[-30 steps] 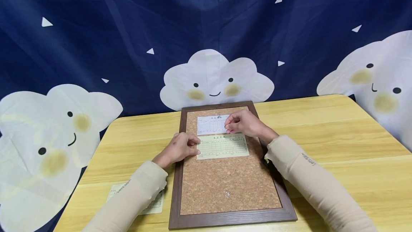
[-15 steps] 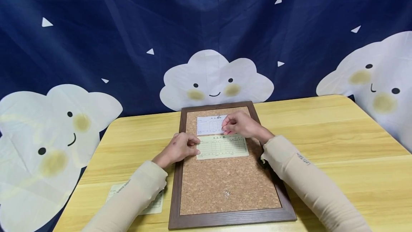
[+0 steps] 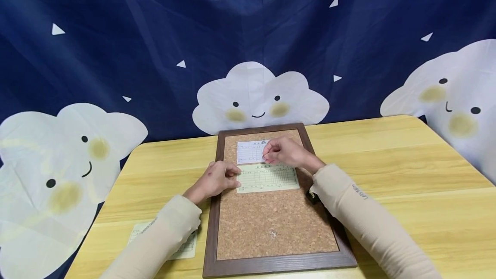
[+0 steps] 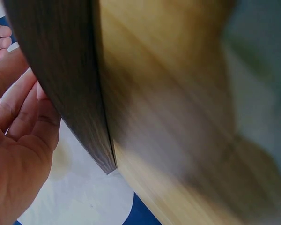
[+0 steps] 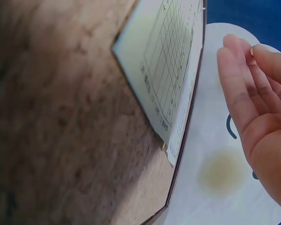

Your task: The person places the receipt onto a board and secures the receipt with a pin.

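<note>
A cork board (image 3: 248, 218) in a dark wooden frame (image 3: 279, 263) lies on the table. On its upper part rests a whitish printed slip (image 3: 247, 152), and just below it a pale green printed slip (image 3: 267, 179). My left hand (image 3: 214, 180) reaches over the frame's left side, its thumb and fingertips on the green slip's left edge. My right hand (image 3: 288, 153) hovers over the seam between both slips, covering the white slip's right end. Its thumb and fingertips pinch a tiny brass-coloured thumbtack (image 5: 252, 50), mostly hidden by the fingers.
Another pale green slip (image 3: 187, 246) lies on the table left of the board, partly under the left sleeve (image 3: 162, 227). A small clear, shiny cluster (image 3: 273, 233) sits on the lower cork. A dark blue curtain (image 3: 162, 20) with clouds hangs behind the table.
My right hand has shifted a little left and down, from the white slip's right end toward the green slip's top edge. My left hand has stayed at the green slip's left edge.
</note>
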`<move>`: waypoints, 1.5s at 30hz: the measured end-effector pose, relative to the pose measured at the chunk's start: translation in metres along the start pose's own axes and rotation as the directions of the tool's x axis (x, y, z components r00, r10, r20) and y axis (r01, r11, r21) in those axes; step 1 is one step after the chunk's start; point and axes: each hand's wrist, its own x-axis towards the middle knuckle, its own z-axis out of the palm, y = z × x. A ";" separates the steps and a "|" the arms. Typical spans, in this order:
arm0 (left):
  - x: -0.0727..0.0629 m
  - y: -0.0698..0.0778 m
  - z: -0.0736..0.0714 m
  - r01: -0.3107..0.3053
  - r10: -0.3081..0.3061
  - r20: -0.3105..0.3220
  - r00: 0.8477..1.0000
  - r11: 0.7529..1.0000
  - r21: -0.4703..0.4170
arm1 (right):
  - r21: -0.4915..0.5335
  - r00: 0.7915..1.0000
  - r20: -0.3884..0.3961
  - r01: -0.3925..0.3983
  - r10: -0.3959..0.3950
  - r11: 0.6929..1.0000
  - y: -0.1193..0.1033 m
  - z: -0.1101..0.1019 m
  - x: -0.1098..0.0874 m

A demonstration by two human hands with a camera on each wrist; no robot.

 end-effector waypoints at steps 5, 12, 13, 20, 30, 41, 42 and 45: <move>0.000 0.000 0.001 0.000 0.000 0.000 1.000 1.000 0.000 | -0.024 0.999 0.039 0.007 -0.006 1.000 0.003 0.001 0.001; 0.000 0.000 0.001 -0.002 0.002 -0.004 1.000 1.000 -0.010 | -0.059 0.997 0.080 0.022 -0.018 0.998 0.003 0.004 0.002; 0.000 0.000 0.001 -0.002 0.002 -0.003 1.000 1.000 -0.011 | -0.055 0.996 0.084 0.022 -0.017 0.998 0.003 0.004 0.002; 0.000 -0.001 0.002 -0.019 0.018 -0.002 1.000 1.000 -0.007 | -0.035 0.993 0.120 -0.019 0.023 0.999 0.001 0.004 0.003; 0.000 -0.002 0.001 -0.030 0.030 -0.008 1.000 1.000 0.001 | -0.059 0.990 0.138 -0.006 0.014 0.998 0.003 0.006 0.004; 0.000 -0.002 0.001 -0.026 0.026 -0.007 1.000 1.000 -0.004 | -0.033 0.990 0.135 -0.046 0.051 0.998 0.003 0.008 0.004; 0.000 -0.003 0.001 -0.028 0.028 -0.009 1.000 1.000 -0.001 | -0.025 0.990 0.133 -0.052 0.055 0.998 0.004 0.009 0.005; 0.000 -0.003 0.001 -0.022 0.022 -0.008 1.000 1.000 -0.003 | -0.004 0.989 0.126 -0.071 0.071 0.997 0.005 0.009 0.006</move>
